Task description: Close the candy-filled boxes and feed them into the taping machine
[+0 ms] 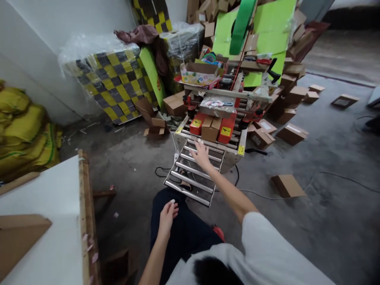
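Observation:
My right hand (202,155) reaches over the far end of the roller conveyor (192,183), fingers spread and nothing held. A carton (210,130) lies on the machine bed just beyond my fingertips, between the red side guides (226,132). My left hand (168,215) hangs above my dark trousers, close to the near end of the rollers. Its fingers are loosely bent and apart, with no object visible in them. White coverings show on a fingertip of each hand.
A carton-sealing machine (242,95) carries an open box (199,74) on top. Brown cartons (287,186) lie on the floor at right. At left stand a white-topped table (67,190) and yellow sacks (23,122). Wrapped yellow-and-black boxes (114,83) are stacked behind. A cable (261,194) crosses the floor.

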Available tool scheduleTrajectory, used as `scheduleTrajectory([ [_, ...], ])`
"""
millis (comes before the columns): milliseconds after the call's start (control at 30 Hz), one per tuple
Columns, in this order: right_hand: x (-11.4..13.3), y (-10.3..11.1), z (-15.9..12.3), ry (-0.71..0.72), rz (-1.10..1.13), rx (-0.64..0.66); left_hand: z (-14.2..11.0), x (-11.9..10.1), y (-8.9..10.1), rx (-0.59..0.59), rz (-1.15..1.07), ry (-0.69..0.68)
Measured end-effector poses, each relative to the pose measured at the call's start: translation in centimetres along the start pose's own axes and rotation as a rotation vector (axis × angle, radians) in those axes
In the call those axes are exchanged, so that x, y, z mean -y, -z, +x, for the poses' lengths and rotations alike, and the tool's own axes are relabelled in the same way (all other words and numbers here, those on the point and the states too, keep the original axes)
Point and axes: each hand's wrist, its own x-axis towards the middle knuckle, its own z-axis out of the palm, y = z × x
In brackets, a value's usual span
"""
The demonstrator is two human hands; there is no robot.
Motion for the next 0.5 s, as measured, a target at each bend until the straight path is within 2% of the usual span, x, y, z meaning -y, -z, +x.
scheduleTrajectory([
  [67,0.3,-1.9,-4.7,0.016,0.225,0.019,-0.5,-0.3,-0.3,-0.001,-0.011,-0.037],
  [167,0.6,-2.8,-9.6,0.016,0.328,0.040,-1.1,-2.1,-1.5,0.059,-0.030,-0.172],
  [267,1.3,-2.2,-11.9,0.017,0.385,0.049,-1.9,-4.5,-3.3,0.125,-0.068,-0.309],
  [367,2.3,-1.4,-13.3,0.063,0.452,0.041,-2.8,-6.3,-4.9,0.131,-0.113,-0.387],
  [433,3.0,-1.1,-14.4,0.115,0.458,0.059,-3.7,-6.9,-5.6,0.131,-0.117,-0.415],
  [500,3.5,-1.1,-15.8,0.155,0.375,0.074,-5.0,-6.8,-5.9,0.153,-0.023,-0.466],
])
